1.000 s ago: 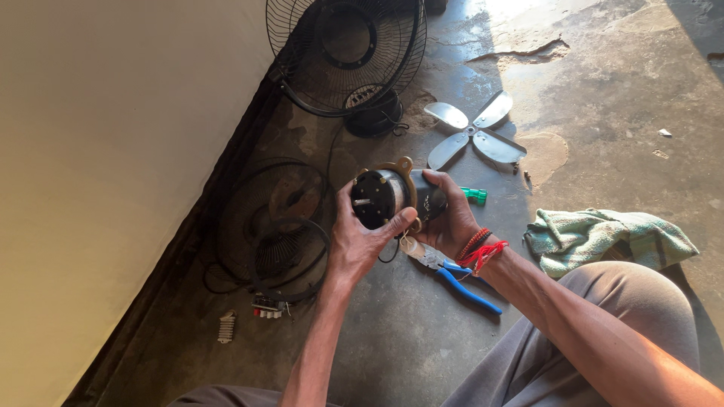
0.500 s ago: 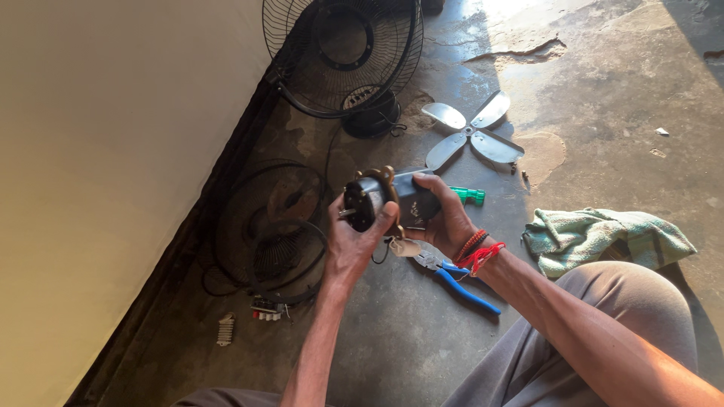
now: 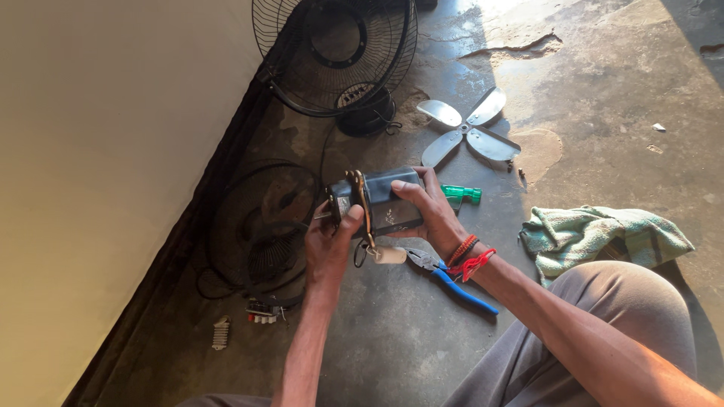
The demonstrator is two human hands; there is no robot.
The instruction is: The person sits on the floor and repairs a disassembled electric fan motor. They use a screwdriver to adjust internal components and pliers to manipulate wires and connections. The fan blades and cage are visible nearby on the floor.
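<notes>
We hold a dark fan motor (image 3: 381, 202) just above the concrete floor (image 3: 603, 90), near the middle of the view. Our left hand (image 3: 330, 245) grips its left end from below, thumb curled up against the brass-coloured bracket (image 3: 360, 197) that rings the housing. Our right hand (image 3: 424, 212) wraps the right side, fingers (image 3: 403, 188) folded over the top and pressed to the casing; red and orange cords (image 3: 469, 258) circle that wrist. A small pale tag (image 3: 388, 255) hangs from the motor on a wire, at about 6 o'clock from it.

Directly beneath our hands, blue-handled pliers (image 3: 452, 283) lie on the floor, their handles running off toward 4 o'clock. A green-handled screwdriver (image 3: 461, 194) rests at 3 o'clock from the motor, just beside our right hand. At 1 o'clock lies a four-bladed metal fan blade (image 3: 466, 132), flat on the concrete. At 12 o'clock a black wire fan guard (image 3: 335, 53) stands tilted against the base of the cream wall (image 3: 98, 188); a second guard (image 3: 260, 222) lies flat at 9 o'clock, close to our left hand. A crumpled green cloth (image 3: 599, 235) sits at 3 o'clock, well apart from the motor, just above our grey-trousered knee (image 3: 626, 316). Small parts (image 3: 260, 310) lie at 7 o'clock by the wall.
</notes>
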